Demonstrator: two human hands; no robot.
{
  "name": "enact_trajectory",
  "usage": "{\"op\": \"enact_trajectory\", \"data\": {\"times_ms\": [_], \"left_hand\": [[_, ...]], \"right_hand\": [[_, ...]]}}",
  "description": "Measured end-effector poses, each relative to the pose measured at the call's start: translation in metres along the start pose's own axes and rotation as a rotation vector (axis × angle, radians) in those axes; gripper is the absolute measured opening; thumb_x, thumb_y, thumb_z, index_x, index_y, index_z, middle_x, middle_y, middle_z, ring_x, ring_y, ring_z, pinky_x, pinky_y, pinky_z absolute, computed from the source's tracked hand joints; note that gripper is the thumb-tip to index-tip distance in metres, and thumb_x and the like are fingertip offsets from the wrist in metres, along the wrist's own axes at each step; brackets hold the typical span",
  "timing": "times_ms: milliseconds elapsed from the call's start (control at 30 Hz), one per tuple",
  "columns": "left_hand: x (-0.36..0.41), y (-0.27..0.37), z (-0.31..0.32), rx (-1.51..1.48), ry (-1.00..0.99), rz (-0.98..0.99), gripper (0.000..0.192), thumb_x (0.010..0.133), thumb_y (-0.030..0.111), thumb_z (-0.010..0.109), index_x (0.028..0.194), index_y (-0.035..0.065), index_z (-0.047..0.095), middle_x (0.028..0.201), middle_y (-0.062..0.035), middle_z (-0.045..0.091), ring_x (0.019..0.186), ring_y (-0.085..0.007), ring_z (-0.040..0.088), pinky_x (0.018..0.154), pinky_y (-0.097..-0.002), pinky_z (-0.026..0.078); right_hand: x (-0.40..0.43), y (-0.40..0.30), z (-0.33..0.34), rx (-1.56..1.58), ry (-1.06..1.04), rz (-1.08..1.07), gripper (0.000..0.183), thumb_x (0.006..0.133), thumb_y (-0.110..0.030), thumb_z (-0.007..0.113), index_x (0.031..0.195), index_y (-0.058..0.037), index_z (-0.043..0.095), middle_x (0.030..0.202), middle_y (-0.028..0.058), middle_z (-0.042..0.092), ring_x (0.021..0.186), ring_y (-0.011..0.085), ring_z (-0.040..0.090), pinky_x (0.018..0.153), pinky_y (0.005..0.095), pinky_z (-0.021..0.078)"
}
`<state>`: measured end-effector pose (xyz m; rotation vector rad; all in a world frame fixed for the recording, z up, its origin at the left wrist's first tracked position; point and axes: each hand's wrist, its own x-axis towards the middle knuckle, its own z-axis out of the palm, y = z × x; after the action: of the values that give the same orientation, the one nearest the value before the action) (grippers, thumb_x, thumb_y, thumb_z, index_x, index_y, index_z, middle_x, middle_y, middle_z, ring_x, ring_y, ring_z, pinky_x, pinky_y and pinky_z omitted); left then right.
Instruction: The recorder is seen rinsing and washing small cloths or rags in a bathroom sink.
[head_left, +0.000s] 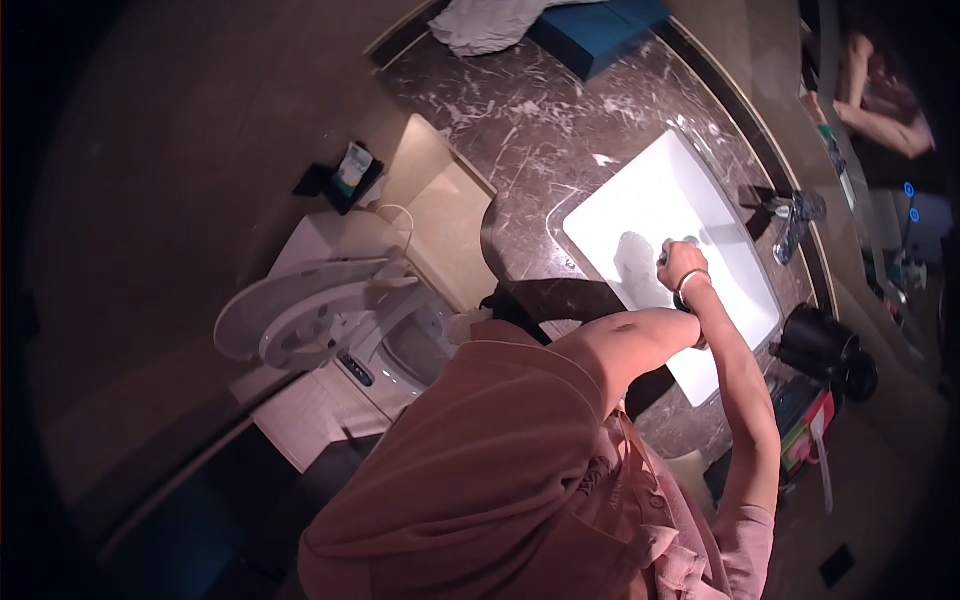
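Observation:
My right hand (682, 262) is over the white sink basin (652, 187), its fingers closed around a small object that barely shows between them. A light bracelet circles that wrist. My left arm comes in from the left and meets the right forearm from beneath; its hand is hidden there, with a dark band just visible at the crossing. A grey shadow lies on the basin floor beside my right hand. The faucet (791, 225) stands behind the basin's right edge.
Brown veined marble counter (517, 112) surrounds the basin. On it are a blue box (592, 37), a white cloth (480, 26) and a black cylindrical appliance (821, 349). A toilet (405, 345) with raised lid stands at left. A mirror (885, 225) runs along the right.

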<state>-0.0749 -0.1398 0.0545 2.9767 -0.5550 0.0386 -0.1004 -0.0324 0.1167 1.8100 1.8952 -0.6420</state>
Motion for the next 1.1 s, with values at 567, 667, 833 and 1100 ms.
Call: {"op": "enact_trajectory", "data": {"times_ms": [567, 667, 833, 1100], "left_hand": [[-0.130, -0.008, -0.056, -0.242, 0.859, 0.117, 0.006, 0.057, 0.017, 0.055, 0.059, 0.0115, 0.052, 0.066, -0.0013, 0.055, 0.068, -0.0178, 0.055, 0.062, -0.0302, 0.043], [-0.155, -0.015, -0.074, -0.725, 1.121, -0.461, 0.010, 0.067, -0.005, 0.051, 0.072, 0.0022, 0.055, 0.072, -0.0094, 0.056, 0.069, -0.0227, 0.055, 0.066, -0.0315, 0.044], [-0.118, -0.019, -0.093, -1.462, 1.057, -0.703, 0.012, 0.077, 0.000, 0.041, 0.076, -0.0017, 0.054, 0.072, -0.0061, 0.055, 0.068, -0.0131, 0.052, 0.067, -0.0246, 0.043], [-0.024, 0.075, -0.107, -1.965, 0.322, -0.586, 0.015, 0.081, 0.003, 0.039, 0.086, -0.0019, 0.052, 0.079, -0.0088, 0.055, 0.071, -0.0144, 0.052, 0.067, -0.0259, 0.044]], "right_hand": [[-0.055, 0.046, 0.049, 1.837, 0.345, 0.449, 0.056, 0.071, -0.013, 0.056, 0.123, -0.0031, 0.038, 0.093, 0.0080, 0.056, 0.080, 0.0137, 0.054, 0.071, 0.0252, 0.0446], [-0.112, 0.034, 0.056, 2.477, 0.289, 0.047, 0.061, 0.073, -0.013, 0.052, 0.127, 0.0016, 0.029, 0.120, 0.0149, 0.044, 0.104, 0.0218, 0.048, 0.090, 0.0305, 0.0375], [-0.221, 0.002, 0.101, 2.411, 0.634, -0.207, 0.060, 0.074, -0.019, 0.053, 0.125, 0.0055, 0.031, 0.128, 0.0145, 0.038, 0.114, 0.0211, 0.042, 0.095, 0.0319, 0.0351], [-0.337, -0.073, 0.153, 1.156, 1.327, 0.945, 0.023, 0.083, -0.013, 0.053, 0.103, -0.0015, 0.052, 0.093, 0.0057, 0.057, 0.085, 0.0098, 0.051, 0.075, 0.0253, 0.0425]]}}
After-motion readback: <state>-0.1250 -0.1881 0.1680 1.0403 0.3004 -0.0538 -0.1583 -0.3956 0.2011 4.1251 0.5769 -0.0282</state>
